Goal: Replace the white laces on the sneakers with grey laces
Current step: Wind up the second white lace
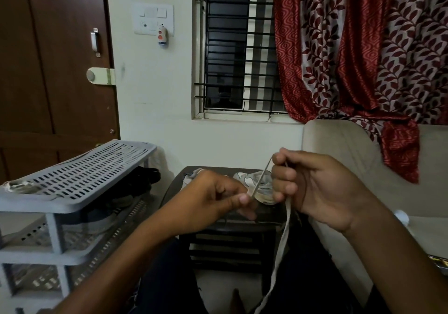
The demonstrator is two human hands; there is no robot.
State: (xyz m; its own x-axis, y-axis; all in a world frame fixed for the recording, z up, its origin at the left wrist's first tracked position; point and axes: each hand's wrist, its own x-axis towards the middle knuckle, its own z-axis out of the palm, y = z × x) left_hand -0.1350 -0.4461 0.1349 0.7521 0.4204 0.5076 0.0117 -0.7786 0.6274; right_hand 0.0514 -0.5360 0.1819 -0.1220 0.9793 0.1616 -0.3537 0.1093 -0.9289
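A pale flat lace (281,243) runs taut between my two hands and then hangs down past my lap. My left hand (213,199) pinches one stretch of it between thumb and fingertips. My right hand (312,187) is curled round the lace a little higher, with the long tail dropping below it. Whether this lace is white or grey cannot be told in the dim light. Behind my hands, two light sneakers (257,182) lie on a small dark table (232,226), partly hidden by my fingers.
A grey perforated shoe rack (80,182) stands at the left with dark shoes inside. A beige sofa (363,158) fills the right side under a red patterned curtain (363,59). A brown door and barred window are behind.
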